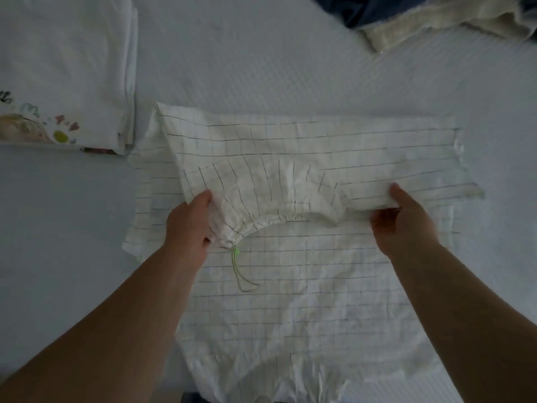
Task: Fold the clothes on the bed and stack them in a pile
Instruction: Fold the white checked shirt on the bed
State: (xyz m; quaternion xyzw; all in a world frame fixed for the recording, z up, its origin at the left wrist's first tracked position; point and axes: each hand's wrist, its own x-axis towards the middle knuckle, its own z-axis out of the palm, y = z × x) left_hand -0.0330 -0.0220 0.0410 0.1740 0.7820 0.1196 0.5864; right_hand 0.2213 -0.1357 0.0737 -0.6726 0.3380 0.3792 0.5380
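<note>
Near edge: the lower part of the white grid-check garment [305, 301] lies flat on the bed [58, 228], close to the person's body; its near hem is wrinkled and partly out of view.
Green cord [238, 271]: a thin drawstring hangs from the gathered edge and rests on the flat layer, just below the left hand.
Left hand [189, 225]: the fingers and thumb are curled around the gathered, elastic-like edge at its left end, and they hold it a little above the lower layer.
Right hand [404, 219]: it pinches the right end of the same folded-over part, thumb on top, fingers under the cloth.
Key relation: the garment's long axis runs left to right between the two hands, and the held edge lies directly in front of them; both hands look about equally near to it. I judge the fold is now being laid toward the person or adjusted, so both ends must go down together.
Far left: a folded white printed T-shirt [66, 71] lies on the bed, just beside the garment's far left corner; this is probably the pile.
Far right: a cream fleece garment [436, 21] and a dark blue one [377, 10] lie unfolded, well apart.
</note>
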